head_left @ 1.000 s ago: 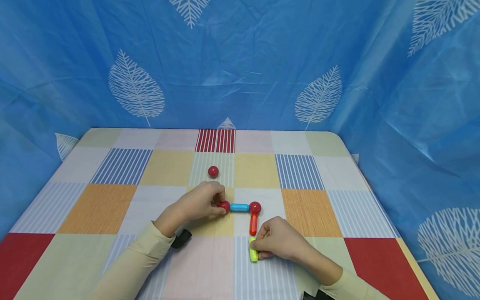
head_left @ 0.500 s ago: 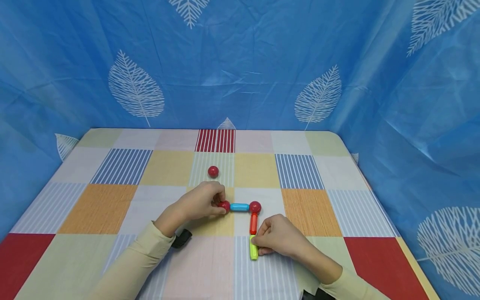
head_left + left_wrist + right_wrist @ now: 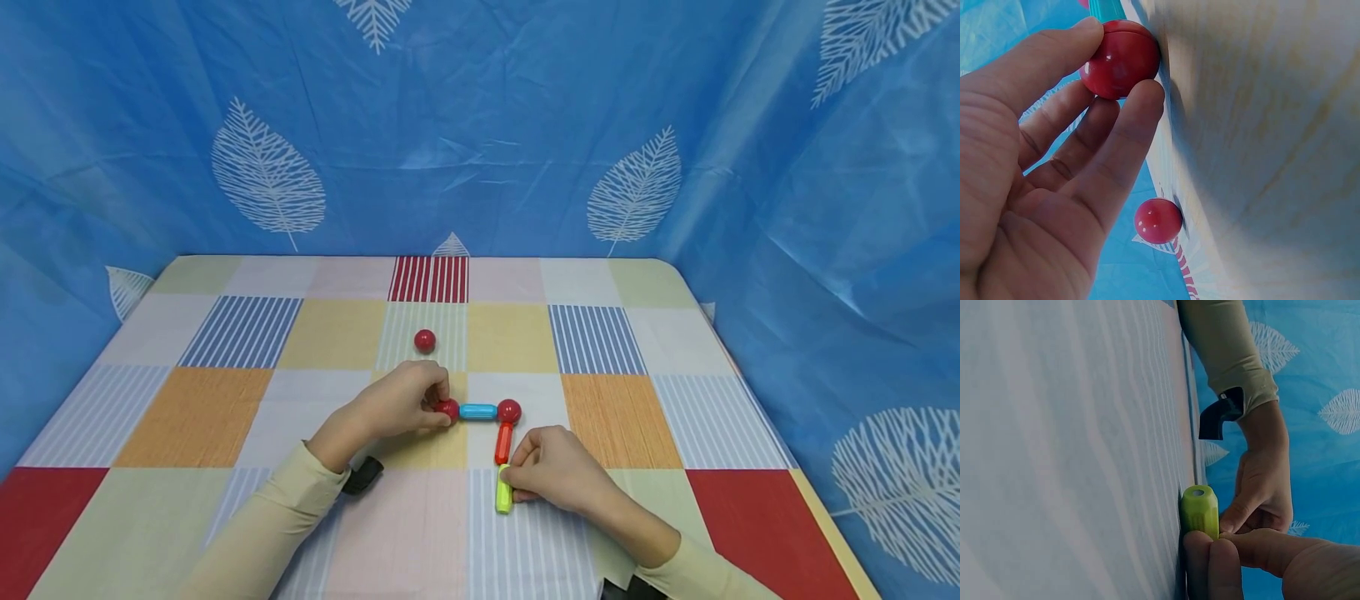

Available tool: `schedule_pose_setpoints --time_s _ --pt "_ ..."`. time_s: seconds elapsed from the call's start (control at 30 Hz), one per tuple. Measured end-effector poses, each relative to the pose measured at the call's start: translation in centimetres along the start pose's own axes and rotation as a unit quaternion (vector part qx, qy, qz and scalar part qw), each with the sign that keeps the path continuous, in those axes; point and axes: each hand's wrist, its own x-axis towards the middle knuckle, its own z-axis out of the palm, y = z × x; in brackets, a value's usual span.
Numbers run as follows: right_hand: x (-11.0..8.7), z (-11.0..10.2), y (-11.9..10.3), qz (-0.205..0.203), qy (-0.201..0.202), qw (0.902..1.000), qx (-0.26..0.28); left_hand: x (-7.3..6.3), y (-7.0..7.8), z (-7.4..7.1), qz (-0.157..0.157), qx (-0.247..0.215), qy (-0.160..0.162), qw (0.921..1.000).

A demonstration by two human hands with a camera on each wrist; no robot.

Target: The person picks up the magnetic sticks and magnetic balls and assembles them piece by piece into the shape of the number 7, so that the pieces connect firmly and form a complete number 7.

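Head view: gripped red ball (image 3: 450, 410) partly hidden by left hand (image 3: 399, 402); yellow-green rod (image 3: 503, 498) partly covered by right hand (image 3: 558, 471); right sleeve (image 3: 705, 571) and black wrist device (image 3: 632, 589) cut off by bottom edge. Left wrist view: blue rod (image 3: 478, 412), corner red ball (image 3: 509, 411) cropped by top edge. Right wrist view: gripped red ball hidden behind hands; tablecloth (image 3: 1054, 456) blurred.

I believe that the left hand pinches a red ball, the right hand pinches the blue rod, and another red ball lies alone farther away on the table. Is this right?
Not quite: the right hand pinches the yellow-green rod, not the blue rod, as the head view shows. The left hand does pinch a red ball, and another red ball lies alone farther away.
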Motion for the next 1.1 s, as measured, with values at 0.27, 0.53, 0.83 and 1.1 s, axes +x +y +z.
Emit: schedule_pose_setpoints --time_s 0.27,0.53,0.83,1.1 --pt "0.0 -0.1 0.1 -0.011 -0.002 0.9999 0.010 0.1 0.0 0.1 -0.003 0.006 0.003 1.0000" --pt "0.0 0.3 0.2 -0.020 -0.014 0.9992 0.032 0.0 0.1 0.1 -0.008 0.017 0.001 0.9998" --pt "0.3 -1.4 0.0 -0.045 0.011 0.9981 -0.040 -0.1 0.3 0.0 0.001 0.034 0.011 0.9994" --pt "0.9 -3.6 -0.1 -0.073 0.058 0.9919 -0.086 0.1 0.7 0.3 0.108 0.044 0.091 0.9889"
